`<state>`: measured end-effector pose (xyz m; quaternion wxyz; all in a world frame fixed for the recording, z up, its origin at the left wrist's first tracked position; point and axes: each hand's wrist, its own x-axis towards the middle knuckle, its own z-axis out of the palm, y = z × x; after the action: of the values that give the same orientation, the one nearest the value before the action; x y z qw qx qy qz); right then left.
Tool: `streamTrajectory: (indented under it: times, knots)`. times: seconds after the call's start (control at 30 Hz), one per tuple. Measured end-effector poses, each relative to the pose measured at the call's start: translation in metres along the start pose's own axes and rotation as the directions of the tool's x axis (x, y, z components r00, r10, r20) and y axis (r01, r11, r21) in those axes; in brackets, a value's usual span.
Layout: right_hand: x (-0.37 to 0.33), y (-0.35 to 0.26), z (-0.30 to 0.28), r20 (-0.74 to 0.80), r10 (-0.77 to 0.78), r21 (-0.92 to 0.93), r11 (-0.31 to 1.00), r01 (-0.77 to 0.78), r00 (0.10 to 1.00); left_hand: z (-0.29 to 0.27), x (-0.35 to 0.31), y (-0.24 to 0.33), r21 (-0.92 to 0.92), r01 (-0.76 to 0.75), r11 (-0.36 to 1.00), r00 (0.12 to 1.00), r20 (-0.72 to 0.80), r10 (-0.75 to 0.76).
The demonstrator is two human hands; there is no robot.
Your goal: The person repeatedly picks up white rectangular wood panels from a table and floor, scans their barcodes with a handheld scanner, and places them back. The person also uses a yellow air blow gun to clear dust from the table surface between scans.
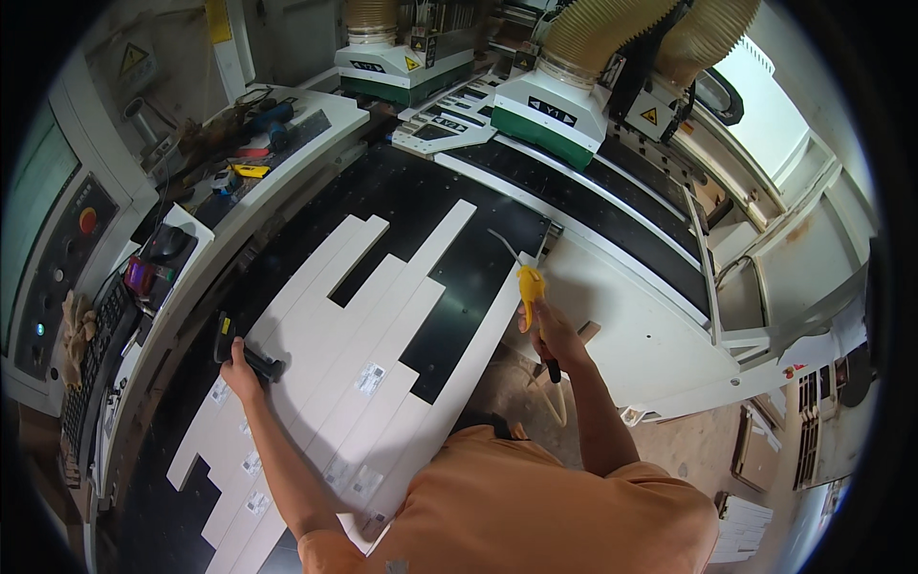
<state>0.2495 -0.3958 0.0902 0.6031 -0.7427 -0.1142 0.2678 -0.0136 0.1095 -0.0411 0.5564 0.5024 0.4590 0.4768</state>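
Across the black machine bed [469, 320], here are both hands at work height, each with a tool in its grasp. On the left, the person's left hand [241, 373] has the black handheld scanner [224, 342] out near the bed's left side, fingers wrapped about it; how tightly they press, nobody can tell from here. Over to the right, the right hand [553, 330] grips the yellow air gun [530, 287] just beyond the right edge of the pale boards [325, 311], its thin bent nozzle [504, 243] angled up and away over the bed; whether the trigger is pressed, the view doesn't show. That gun looks light, stiff plastic, best taken round the handle, with the slim nozzle left alone and some drag likely from the pale hose [561, 413] below. The scanner seems light too, rigid but not one to drop, safest by its grip. And the boards, lying flat with small printed labels [369, 379] stuck on, look stiff, perhaps smooth; long edges offer the surest hold.
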Motion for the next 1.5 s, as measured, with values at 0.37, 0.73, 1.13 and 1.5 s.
streamTrajectory:
  times: [0.37,0.73,1.13,1.5]
  knots:
    - [-0.02,-0.023,0.066,0.362,0.094,-0.337,0.941,0.036,0.928,0.006,-0.011,0.014,0.047,-0.012,0.999,0.998,-0.056,0.015]
    - [-0.059,-0.053,0.097,0.899,0.146,-0.279,0.918,0.282,0.414,0.005,-0.019,0.028,0.076,0.007,0.997,1.0,-0.029,-0.004]
    - [-0.04,-0.037,0.099,0.511,0.204,-0.473,0.878,0.075,0.835,0.004,-0.015,0.023,0.079,-0.015,0.997,0.999,-0.031,0.018]
    - [0.039,0.013,0.102,-0.062,0.001,-0.209,0.978,-0.014,0.998,0.006,-0.013,0.017,0.106,-0.005,0.994,0.999,-0.048,0.01]
